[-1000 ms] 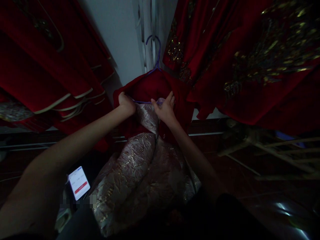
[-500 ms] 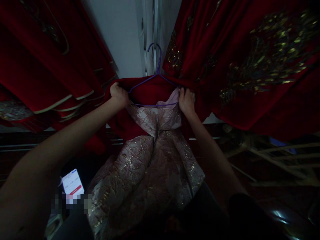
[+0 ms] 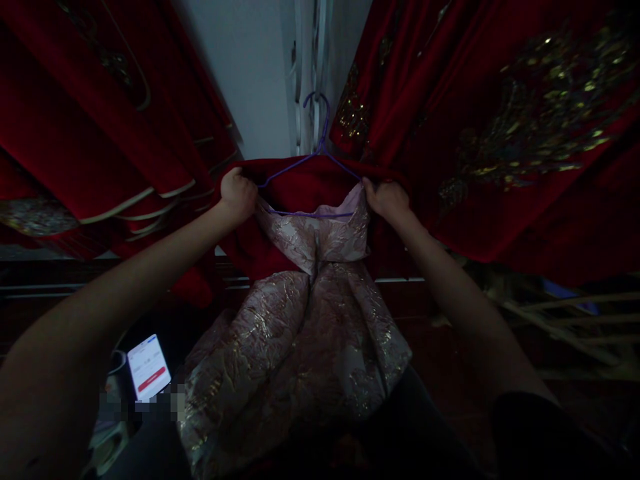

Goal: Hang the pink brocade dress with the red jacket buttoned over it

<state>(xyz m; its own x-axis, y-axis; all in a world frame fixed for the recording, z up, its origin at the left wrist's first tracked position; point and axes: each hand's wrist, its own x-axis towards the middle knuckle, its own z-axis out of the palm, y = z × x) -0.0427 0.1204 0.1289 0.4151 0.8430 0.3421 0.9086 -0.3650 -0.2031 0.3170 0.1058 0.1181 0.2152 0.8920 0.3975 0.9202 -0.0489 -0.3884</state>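
A purple wire hanger [image 3: 320, 143] hangs in front of me and carries a red velvet garment [image 3: 310, 183] with a pale pink brocade lining or skirt [image 3: 305, 327] spilling down toward me. My left hand [image 3: 238, 193] is closed on the garment's left shoulder at the hanger's left end. At the right end of the hanger, my right hand [image 3: 387, 198] grips the red cloth and the pink edge.
Red garments with cream trim [image 3: 115, 147] hang at the left, and red ones with gold embroidery [image 3: 515, 127] at the right. A white wall and pole [image 3: 305, 73] stand behind. A lit phone [image 3: 147, 367] lies at the lower left. Wooden sticks [image 3: 565, 320] lie at the right.
My right hand has slid from the middle of the garment out to its right shoulder, and the pink cloth has been spread wider. The left hand has stayed on the left shoulder.
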